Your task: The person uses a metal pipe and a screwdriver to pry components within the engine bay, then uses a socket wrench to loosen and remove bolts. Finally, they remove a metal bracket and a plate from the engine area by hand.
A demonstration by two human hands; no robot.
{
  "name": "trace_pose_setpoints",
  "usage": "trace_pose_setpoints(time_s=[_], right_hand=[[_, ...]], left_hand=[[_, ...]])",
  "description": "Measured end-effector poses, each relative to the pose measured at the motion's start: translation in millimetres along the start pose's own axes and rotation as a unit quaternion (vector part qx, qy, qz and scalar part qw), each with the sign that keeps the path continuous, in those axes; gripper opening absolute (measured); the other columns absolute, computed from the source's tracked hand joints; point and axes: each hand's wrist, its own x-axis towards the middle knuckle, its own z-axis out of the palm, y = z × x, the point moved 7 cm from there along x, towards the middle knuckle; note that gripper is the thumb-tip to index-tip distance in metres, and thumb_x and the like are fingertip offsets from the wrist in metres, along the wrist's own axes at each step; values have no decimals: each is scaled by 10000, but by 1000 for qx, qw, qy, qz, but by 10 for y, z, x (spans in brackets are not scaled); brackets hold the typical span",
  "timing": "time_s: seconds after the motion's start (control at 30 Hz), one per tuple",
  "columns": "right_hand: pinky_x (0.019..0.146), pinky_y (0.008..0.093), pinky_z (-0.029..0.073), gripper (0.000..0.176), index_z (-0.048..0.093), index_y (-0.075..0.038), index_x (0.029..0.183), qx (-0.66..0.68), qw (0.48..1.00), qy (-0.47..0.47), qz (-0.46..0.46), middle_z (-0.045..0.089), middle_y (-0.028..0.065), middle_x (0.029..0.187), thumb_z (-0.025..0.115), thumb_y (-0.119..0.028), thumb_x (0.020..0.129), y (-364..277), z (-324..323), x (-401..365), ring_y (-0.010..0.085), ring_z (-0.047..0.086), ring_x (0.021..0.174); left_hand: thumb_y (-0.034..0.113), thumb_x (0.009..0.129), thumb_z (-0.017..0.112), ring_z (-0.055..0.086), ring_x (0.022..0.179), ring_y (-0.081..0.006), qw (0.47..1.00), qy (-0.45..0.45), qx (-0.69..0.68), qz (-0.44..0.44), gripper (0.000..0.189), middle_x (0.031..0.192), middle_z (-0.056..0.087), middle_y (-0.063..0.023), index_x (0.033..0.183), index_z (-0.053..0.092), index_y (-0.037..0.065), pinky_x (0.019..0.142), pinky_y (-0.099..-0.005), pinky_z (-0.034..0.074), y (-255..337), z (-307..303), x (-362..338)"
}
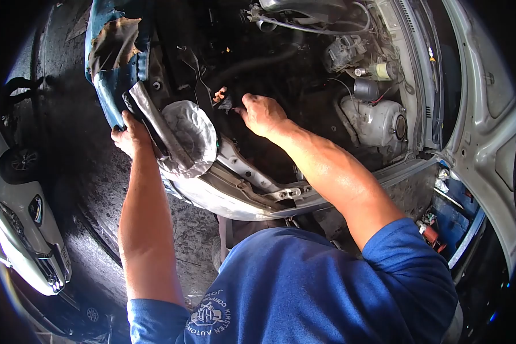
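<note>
My left hand (133, 135) is closed at the car's front edge, fingers curled round the blue front panel (106, 97). Right beside it lies a long silver strip (160, 123) with a dark edge, over a round, crumpled silver sheet (198, 135). My right hand (262, 114) reaches into the dark engine bay with its fingers closed. Just past those fingertips is a small grey crumpled piece (226, 105), next to an orange-brown bit (219, 95). Shadow hides whether the fingers grip the grey piece.
A white reservoir (378, 123), a dark cylinder (367, 90) and a hose (321, 28) line the bay's far side. An open door (493, 86) stands at right. A white car (26, 218) is parked at left. A blue tray (456, 215) holds tools and parts.
</note>
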Motion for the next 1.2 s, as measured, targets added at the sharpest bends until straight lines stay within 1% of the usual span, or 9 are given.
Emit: trace_pose_setpoints(time_s=[0.13, 0.27, 0.5, 0.6, 0.77, 0.97, 1.03, 1.1, 1.2], right_hand=[[828, 463, 535, 186, 598, -32, 987, -46, 983, 72, -161, 648, 198, 954, 602, -193, 894, -81, 27, -61, 376, 655, 937], [802, 476, 540, 175, 601, -41, 985, -53, 979, 80, -180, 636, 198, 898, 608, -182, 882, -83, -16, -72, 388, 658, 884], [789, 467, 547, 241, 571, 0, 959, 56, 995, -19, 86, 641, 231, 913, 599, -235, 913, -80, -173, 135, 411, 653, 939], [858, 482, 549, 214, 612, -27, 1083, -82, 985, -64, -135, 654, 232, 1057, 511, -134, 928, -437, -78, 76, 391, 643, 1046], [859, 470, 553, 212, 632, -27, 1058, -146, 961, -65, -227, 653, 234, 1062, 518, -129, 911, -437, -60, 60, 376, 649, 1044], [851, 476, 537, 223, 619, 8, 997, -38, 997, -68, 22, 652, 226, 961, 553, -185, 906, -61, 59, 184, 391, 651, 961], [861, 463, 536, 228, 622, 8, 1010, -77, 994, -75, -32, 654, 212, 983, 538, -176, 907, -79, 75, 144, 369, 655, 972], [876, 446, 532, 224, 626, 8, 1021, -184, 955, -31, -232, 656, 194, 1008, 517, -150, 905, -311, 57, 16, 334, 657, 991], [894, 424, 528, 228, 626, 0, 1043, -179, 964, -20, -194, 661, 166, 1017, 517, -123, 885, -310, 19, 19, 301, 656, 997]], left_hand=[[637, 812, 615, 497, 1240, -406, 1000, 2, -2, -3, 881, 1315, 504, -280, 1344, 458, -47, 1062, -459, 401, 2, -11, -8], [639, 810, 613, 502, 1235, -404, 1000, 3, 2, 3, 871, 1313, 505, -275, 1343, 463, -34, 1055, -462, 406, -31, 21, 24], [653, 805, 610, 511, 1223, -403, 1000, 7, 8, -2, 876, 1320, 501, -263, 1351, 460, -16, 1041, -469, 417, -1, -6, -10], [653, 803, 610, 506, 1228, -404, 1000, 4, 4, -5, 877, 1326, 496, -261, 1355, 456, -10, 1046, -471, 411, -8, 3, -3], [648, 805, 608, 499, 1236, -404, 1000, 1, 4, -3, 873, 1327, 495, -263, 1358, 455, -9, 1053, -479, 402, -3, -6, 1], [644, 807, 608, 494, 1242, -404, 1000, 7, 8, -11, 871, 1330, 496, -258, 1362, 453, -10, 1057, -482, 398, 2, -16, -15], [644, 809, 608, 496, 1242, -403, 1000, 1, 3, 0, 868, 1335, 494, -254, 1363, 452, -6, 1055, -480, 401, -3, -4, -1], [641, 810, 608, 497, 1242, -403, 1000, 2, 7, -7, 865, 1336, 494, -254, 1364, 452, -5, 1055, -480, 400, -13, -8, -15], [637, 812, 608, 496, 1242, -402, 1000, 3, 8, -11, 861, 1338, 492, -253, 1365, 450, -3, 1057, -480, 399, 30, -17, -26]])
